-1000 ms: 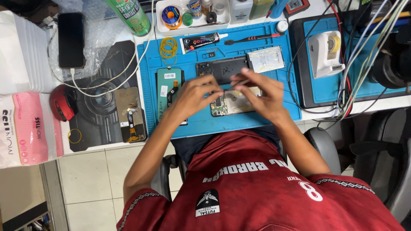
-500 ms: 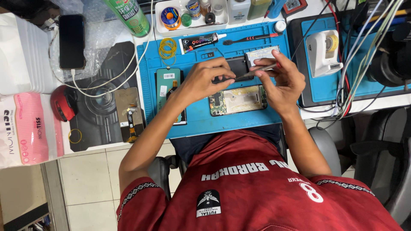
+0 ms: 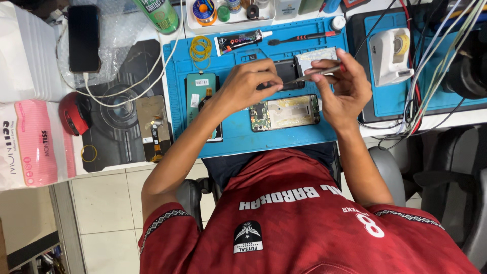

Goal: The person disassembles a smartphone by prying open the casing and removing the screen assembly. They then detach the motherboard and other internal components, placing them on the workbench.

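Observation:
My right hand (image 3: 341, 86) grips a thin metal tool (image 3: 317, 74) like tweezers, with a red bit at its far end. My left hand (image 3: 248, 85) is pinched around the tool's tip, above a black phone part (image 3: 290, 68) and next to a grey flat part (image 3: 315, 55). What the fingertips pinch is too small to tell. Just below both hands an opened phone (image 3: 286, 112) lies on the blue work mat (image 3: 238, 134), its board and metal frame showing. A green phone panel (image 3: 199, 91) lies left of my left forearm.
On the mat's far edge lie a glue tube (image 3: 238, 40), a black screwdriver (image 3: 299, 38) and yellow rubber bands (image 3: 200, 49). A white device (image 3: 389, 55) with several cables sits right. A black phone (image 3: 83, 38), cable, red object (image 3: 75, 114) and pink packet (image 3: 35, 142) are left.
Both hands have lifted off the opened phone and moved toward the far side of the mat. They now meet at the thin tool above the black part.

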